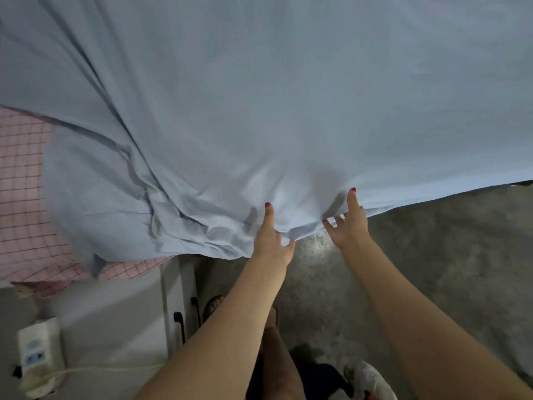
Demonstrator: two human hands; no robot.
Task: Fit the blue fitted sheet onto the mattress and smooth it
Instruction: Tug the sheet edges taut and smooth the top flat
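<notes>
The pale blue fitted sheet (259, 96) fills the upper part of the view, lifted and spread out in front of me. Its near hem is bunched into folds left of centre. My left hand (271, 238) pinches that hem, thumb on top and fingers curled under the cloth. A little to the right, my right hand (350, 223) grips the same hem, thumb on top and fingers beneath it. The mattress (23, 197), covered in pink fabric with a dark grid, shows at the left under the sheet.
Bare grey concrete floor (432, 255) lies below and to the right. A pale bed frame post (178, 284) stands near my feet. A white power strip with a cord (37, 362) rests at the lower left. A white shoe (372, 379) is at the bottom.
</notes>
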